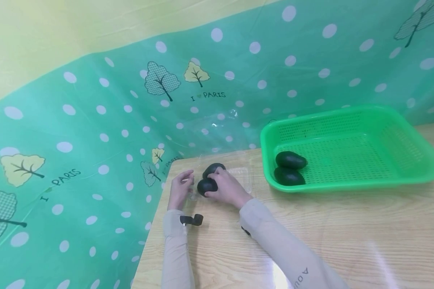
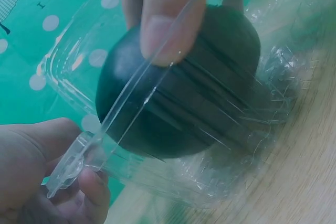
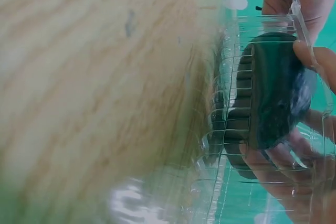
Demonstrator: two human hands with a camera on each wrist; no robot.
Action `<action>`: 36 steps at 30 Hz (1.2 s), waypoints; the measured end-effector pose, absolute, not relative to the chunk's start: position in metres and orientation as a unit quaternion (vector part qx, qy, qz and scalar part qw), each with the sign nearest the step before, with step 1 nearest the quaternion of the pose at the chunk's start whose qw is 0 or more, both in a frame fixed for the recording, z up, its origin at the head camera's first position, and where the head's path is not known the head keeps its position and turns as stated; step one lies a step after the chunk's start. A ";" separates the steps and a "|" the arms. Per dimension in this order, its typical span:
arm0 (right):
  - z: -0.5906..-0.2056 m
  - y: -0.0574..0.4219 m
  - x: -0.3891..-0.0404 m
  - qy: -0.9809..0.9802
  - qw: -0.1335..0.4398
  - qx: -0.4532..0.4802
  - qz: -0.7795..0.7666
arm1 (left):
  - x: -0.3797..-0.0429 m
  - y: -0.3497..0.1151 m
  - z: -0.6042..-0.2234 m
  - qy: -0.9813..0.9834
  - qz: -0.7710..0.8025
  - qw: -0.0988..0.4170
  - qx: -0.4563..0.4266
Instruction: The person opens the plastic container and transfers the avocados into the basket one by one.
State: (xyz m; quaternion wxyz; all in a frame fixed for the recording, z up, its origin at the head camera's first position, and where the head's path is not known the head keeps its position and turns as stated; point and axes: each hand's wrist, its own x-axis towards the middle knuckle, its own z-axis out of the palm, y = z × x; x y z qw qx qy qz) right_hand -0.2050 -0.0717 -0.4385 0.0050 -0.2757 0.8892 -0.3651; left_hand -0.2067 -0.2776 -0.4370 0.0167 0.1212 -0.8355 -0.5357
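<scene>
A clear plastic clamshell box (image 1: 244,176) lies near the table's left end, its transparent lid raised. My right hand (image 1: 227,188) reaches into it and grips a dark avocado (image 1: 206,187); in the left wrist view a finger lies on top of this avocado (image 2: 178,98). Just behind it is another dark avocado (image 1: 212,168), partly covered by the right hand. At the box's left side, my left hand (image 1: 181,189) pinches the clear rim, which shows between thumb and fingers in the left wrist view.
To the right stands a green perforated basket (image 1: 351,185) holding two dark avocados (image 1: 290,159) at its left end. A green dotted sheet (image 1: 105,136) hangs behind and left of the wooden table (image 1: 347,228).
</scene>
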 end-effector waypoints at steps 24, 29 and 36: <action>-0.405 -0.034 -0.198 0.885 -0.060 -0.263 -0.380 | -0.204 -0.277 -0.436 -0.845 -0.525 0.020 0.103; -0.393 -0.019 -0.194 0.895 -0.068 -0.255 -0.360 | -0.204 -0.277 -0.436 -0.845 -0.523 0.017 0.111; -0.380 -0.004 -0.191 0.900 -0.079 -0.252 -0.347 | -0.203 -0.277 -0.434 -0.846 -0.521 0.015 0.110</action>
